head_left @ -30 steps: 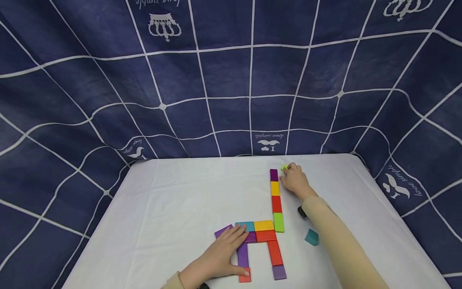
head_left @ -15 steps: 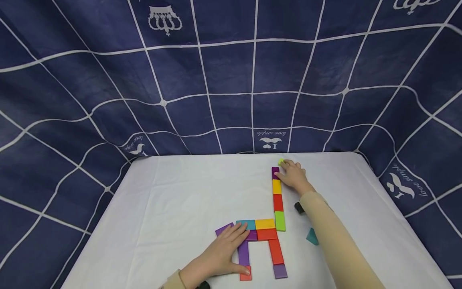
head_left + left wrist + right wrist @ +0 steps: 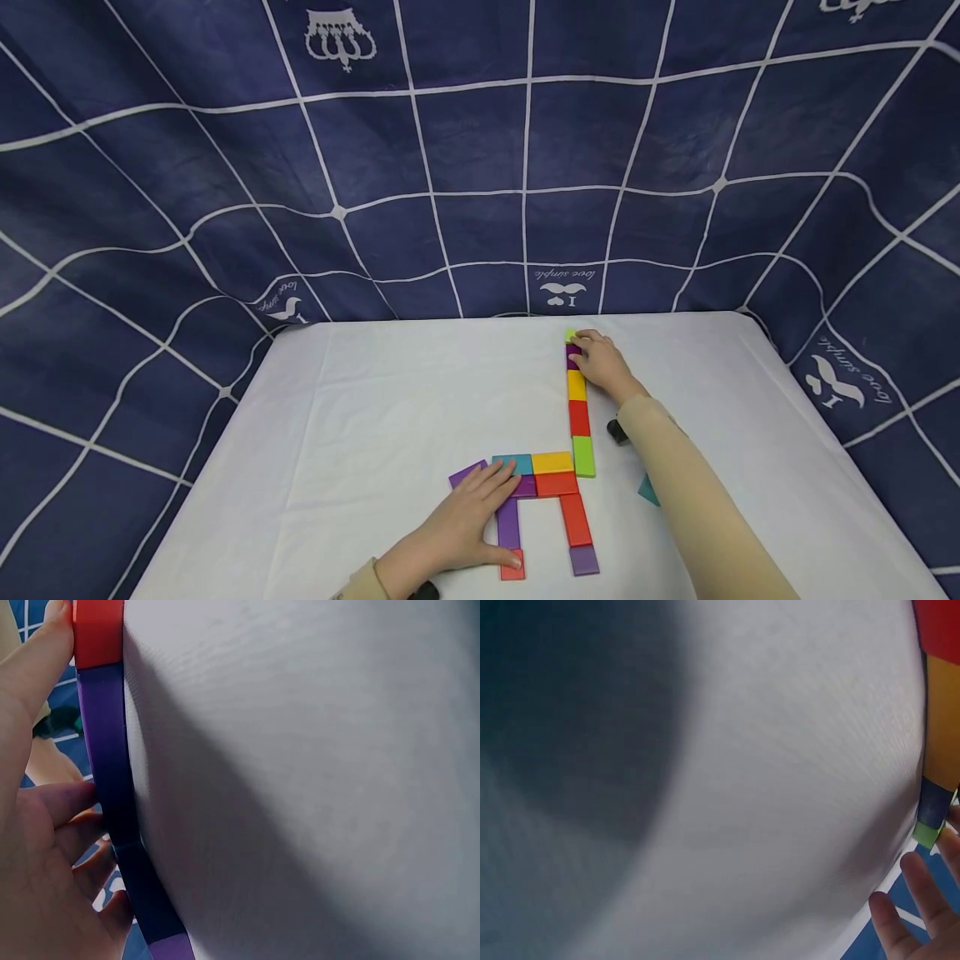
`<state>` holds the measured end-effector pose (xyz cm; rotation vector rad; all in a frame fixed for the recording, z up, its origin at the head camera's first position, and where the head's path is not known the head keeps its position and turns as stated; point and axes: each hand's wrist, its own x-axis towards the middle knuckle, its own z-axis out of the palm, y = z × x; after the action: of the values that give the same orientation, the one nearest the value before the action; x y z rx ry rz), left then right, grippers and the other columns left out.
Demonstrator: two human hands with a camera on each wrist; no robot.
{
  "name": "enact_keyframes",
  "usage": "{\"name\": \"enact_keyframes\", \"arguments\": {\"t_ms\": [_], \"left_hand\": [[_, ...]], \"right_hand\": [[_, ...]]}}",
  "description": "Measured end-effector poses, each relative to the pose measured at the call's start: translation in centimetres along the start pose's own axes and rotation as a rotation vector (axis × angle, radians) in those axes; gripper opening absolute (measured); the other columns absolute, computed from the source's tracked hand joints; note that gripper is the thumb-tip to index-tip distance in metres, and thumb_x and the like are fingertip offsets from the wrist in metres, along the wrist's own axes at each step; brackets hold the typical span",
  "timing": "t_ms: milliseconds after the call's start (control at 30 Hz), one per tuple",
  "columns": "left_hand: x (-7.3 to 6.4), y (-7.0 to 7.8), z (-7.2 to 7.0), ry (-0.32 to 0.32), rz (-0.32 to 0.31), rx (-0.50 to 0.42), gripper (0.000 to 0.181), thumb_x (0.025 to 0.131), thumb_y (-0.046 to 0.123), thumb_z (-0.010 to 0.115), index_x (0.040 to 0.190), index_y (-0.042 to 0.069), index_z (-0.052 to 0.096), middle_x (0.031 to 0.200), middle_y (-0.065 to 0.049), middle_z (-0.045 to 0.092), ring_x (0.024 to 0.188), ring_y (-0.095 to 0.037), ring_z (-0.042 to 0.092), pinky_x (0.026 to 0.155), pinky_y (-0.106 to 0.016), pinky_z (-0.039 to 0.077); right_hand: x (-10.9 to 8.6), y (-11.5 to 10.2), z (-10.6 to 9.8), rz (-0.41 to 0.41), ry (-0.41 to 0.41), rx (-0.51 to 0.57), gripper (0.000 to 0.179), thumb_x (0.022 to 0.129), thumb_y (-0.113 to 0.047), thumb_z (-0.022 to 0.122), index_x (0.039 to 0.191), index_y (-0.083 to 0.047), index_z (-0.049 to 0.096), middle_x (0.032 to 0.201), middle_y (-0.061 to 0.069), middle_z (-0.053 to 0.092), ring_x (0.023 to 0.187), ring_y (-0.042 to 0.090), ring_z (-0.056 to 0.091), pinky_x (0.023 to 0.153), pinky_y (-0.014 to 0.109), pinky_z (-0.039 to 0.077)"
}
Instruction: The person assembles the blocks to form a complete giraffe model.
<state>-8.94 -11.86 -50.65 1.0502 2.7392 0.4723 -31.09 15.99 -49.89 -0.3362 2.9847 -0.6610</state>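
Note:
With fingers spread, my left hand (image 3: 465, 521) rests over the flat block figure, thumb on a red block (image 3: 513, 573) and fingertips by the teal block (image 3: 512, 463). The left wrist view has that hand (image 3: 45, 862) alongside a purple block (image 3: 105, 724). My right hand (image 3: 606, 367) pinches a small lime green block (image 3: 571, 335) at the far end of an upright column. Below it come purple (image 3: 572, 351), yellow (image 3: 577, 386), red (image 3: 580, 418) and lime (image 3: 584, 457) blocks. In the right wrist view, fingertips (image 3: 915, 862) lie near the small green end (image 3: 927, 835).
A loose teal block (image 3: 648, 490) lies right of the figure, partly covered by the right sleeve (image 3: 697, 500). Small black objects (image 3: 617, 431) show beside both wrists. The white cloth-covered table (image 3: 375, 400) ends at a blue gridded curtain (image 3: 480, 167).
My right hand has moved left with the lime green block, from right of the column to its far end, where the block now lines up with the purple one. The left hand stays put.

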Motion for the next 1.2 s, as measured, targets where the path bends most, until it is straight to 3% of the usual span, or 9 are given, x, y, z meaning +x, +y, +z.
{"name": "enact_keyframes", "arguments": {"t_ms": [467,1200], "left_hand": [[0.07,-0.1,0.02,0.007,-0.002,0.007,0.103,0.077,0.072,0.065,0.153,0.01,0.036,0.163,-0.006,0.028,0.15,-0.027,0.027,0.12,-0.049,0.028],[0.1,0.15,0.12,-0.002,-0.01,0.001,0.102,0.078,0.072,0.064,0.154,0.01,0.035,0.163,-0.006,0.027,0.15,-0.027,0.026,0.12,-0.049,0.028]], "right_hand": [[0.14,0.16,0.27,-0.014,0.033,0.022,0.044,0.098,-0.018,0.06,0.138,0.001,0.055,0.144,0.019,0.049,0.13,0.041,0.049,0.115,0.052,0.036],[0.04,0.17,0.1,-0.007,0.014,0.036,0.044,0.098,-0.019,0.062,0.137,0.001,0.056,0.147,0.019,0.048,0.135,0.037,0.047,0.115,0.049,0.036]]}}
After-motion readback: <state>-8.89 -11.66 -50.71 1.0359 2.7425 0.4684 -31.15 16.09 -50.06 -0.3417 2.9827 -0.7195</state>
